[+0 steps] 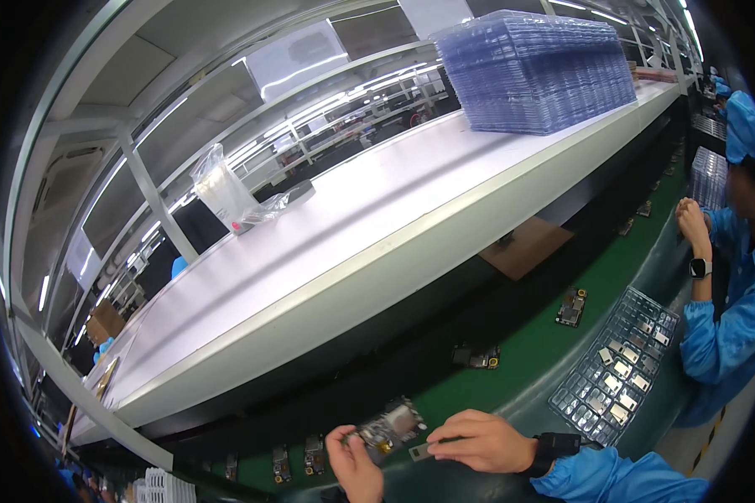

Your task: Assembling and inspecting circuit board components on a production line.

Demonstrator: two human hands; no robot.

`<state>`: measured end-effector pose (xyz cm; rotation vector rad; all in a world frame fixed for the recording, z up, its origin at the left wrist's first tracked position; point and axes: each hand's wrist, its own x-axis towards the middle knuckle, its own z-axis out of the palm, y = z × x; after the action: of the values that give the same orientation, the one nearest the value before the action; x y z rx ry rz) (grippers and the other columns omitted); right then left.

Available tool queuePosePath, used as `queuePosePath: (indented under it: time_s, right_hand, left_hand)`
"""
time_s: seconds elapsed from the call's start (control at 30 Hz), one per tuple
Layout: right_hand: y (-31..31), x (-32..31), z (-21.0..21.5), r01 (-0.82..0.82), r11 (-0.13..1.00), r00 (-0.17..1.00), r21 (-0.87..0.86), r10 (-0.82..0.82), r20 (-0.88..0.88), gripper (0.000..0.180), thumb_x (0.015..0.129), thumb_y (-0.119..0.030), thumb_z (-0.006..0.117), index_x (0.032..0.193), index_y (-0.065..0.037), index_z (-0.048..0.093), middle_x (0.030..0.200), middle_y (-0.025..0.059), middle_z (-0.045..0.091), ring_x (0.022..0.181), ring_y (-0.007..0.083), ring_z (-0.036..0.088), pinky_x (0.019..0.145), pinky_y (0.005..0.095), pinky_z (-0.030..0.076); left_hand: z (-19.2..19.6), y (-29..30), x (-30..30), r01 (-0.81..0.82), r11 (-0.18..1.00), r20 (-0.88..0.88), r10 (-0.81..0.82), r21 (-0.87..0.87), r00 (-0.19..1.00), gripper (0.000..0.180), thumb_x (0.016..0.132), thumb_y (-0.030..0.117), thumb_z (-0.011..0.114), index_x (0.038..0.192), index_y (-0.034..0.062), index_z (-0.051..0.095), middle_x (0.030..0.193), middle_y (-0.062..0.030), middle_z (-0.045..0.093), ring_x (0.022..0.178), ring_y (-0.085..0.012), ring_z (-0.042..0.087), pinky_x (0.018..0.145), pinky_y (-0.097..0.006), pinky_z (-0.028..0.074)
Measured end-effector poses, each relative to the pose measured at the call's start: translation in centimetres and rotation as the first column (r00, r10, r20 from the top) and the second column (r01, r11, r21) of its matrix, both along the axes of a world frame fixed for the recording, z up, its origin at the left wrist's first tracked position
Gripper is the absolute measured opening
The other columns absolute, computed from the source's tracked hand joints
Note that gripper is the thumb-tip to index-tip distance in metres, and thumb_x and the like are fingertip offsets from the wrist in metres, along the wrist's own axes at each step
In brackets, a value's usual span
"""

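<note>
My left hand (356, 469) grips a circuit board (390, 426) by its near left edge, thumb on top, and holds it tilted above the green belt. The board carries dark and silvery parts and a yellowish spot. Close to its right side, my right hand (482, 440) pinches a small flat metal plate (419, 453) between thumb and fingertips. Plate and board look very near each other; whether they touch, I cannot tell. A clear compartment tray (562, 394) at the right holds several small pale metal pieces (622, 369).
Along the green belt (520, 339) lie more circuit boards (571, 308), some with round yellow parts. Above runs a long white shelf (377, 243) bearing stacked clear plastic trays (545, 75) and a bagged white container (226, 193). A co-worker in blue (730, 310) sits at the right.
</note>
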<state>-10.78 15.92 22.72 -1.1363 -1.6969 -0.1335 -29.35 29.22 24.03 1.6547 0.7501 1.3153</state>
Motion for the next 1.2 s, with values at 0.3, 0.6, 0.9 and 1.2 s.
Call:
queuePosePath:
  time_s: [0.3,0.6,0.9,1.2]
  right_hand:
    - [-2.2,-1.4,3.1,0.16,0.972,0.985,0.17,-0.169,0.037,0.025,0.076,-0.01,0.082,0.1,-0.017,0.08,0.111,-0.0056,0.074,0.1,0.0164,0.063,0.095,0.0382,0.051]
    - [-1.7,-1.6,2.8,0.131,0.968,0.991,0.214,-0.125,-0.041,0.028,0.072,-0.01,0.082,0.099,-0.014,0.08,0.107,-0.0037,0.075,0.093,0.017,0.063,0.082,0.0332,0.055]
    - [-1.7,-1.7,2.7,0.103,0.975,0.994,0.197,-0.093,-0.06,0.029,0.072,-0.007,0.081,0.1,-0.014,0.08,0.108,-0.0025,0.075,0.091,0.0184,0.062,0.079,0.0305,0.054]
    - [-2.0,-1.9,2.8,0.122,0.974,0.991,0.189,-0.109,-0.077,0.031,0.071,-0.006,0.08,0.101,-0.014,0.079,0.107,-0.0029,0.075,0.091,0.0185,0.061,0.079,0.0302,0.054]
  left_hand:
    - [3.7,-7.9,0.4,0.301,0.946,0.149,-0.283,-0.123,0.948,0.02,0.107,0.009,0.046,0.123,0.0,0.053,0.106,-0.004,0.06,0.092,-0.0088,0.054,0.084,-0.023,0.044]
    - [4.3,-8.2,-0.1,0.318,0.941,0.088,-0.309,-0.116,0.947,0.021,0.106,0.007,0.045,0.122,-0.0017,0.054,0.109,-0.0064,0.061,0.096,-0.0112,0.056,0.088,-0.025,0.046]
    - [4.3,-8.4,-0.5,0.352,0.924,0.113,-0.338,-0.149,0.934,0.022,0.107,0.011,0.045,0.123,-0.0026,0.053,0.113,-0.0102,0.064,0.101,-0.0138,0.06,0.093,-0.027,0.047]
    - [4.3,-8.7,-0.4,0.372,0.915,0.165,-0.346,-0.16,0.923,0.02,0.106,0.008,0.049,0.123,-0.0021,0.052,0.113,-0.0111,0.065,0.099,-0.0136,0.061,0.091,-0.027,0.049]
